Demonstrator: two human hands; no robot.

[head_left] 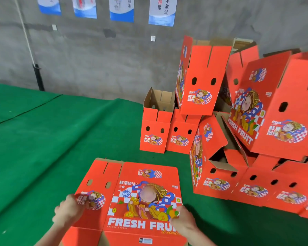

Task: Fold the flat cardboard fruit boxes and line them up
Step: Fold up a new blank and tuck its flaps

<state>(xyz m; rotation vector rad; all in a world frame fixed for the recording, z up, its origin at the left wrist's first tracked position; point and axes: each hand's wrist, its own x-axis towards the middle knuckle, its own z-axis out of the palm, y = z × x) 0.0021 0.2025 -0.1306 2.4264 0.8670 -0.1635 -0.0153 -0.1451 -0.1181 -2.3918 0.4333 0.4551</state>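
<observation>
We see a flat box (140,197) lying printed side up on the green-covered bench (52,148), close to the near edge. The left hand (69,210) rests on its left panel. It is blurred, so we cannot tell whether its fingers grip or lie spread. The right hand (183,222) sits at the box's right edge, its fingers (176,214) close together on the print. We cannot tell whether the thumb hooks under the edge.

Further back, two folded boxes (154,132) stand upright, touching side by side. A third box (201,82) stands on top of them, tilted. To the right, a heap of folded boxes (274,112) leans at mixed angles. Posters (121,9) hang on the grey wall (96,59).
</observation>
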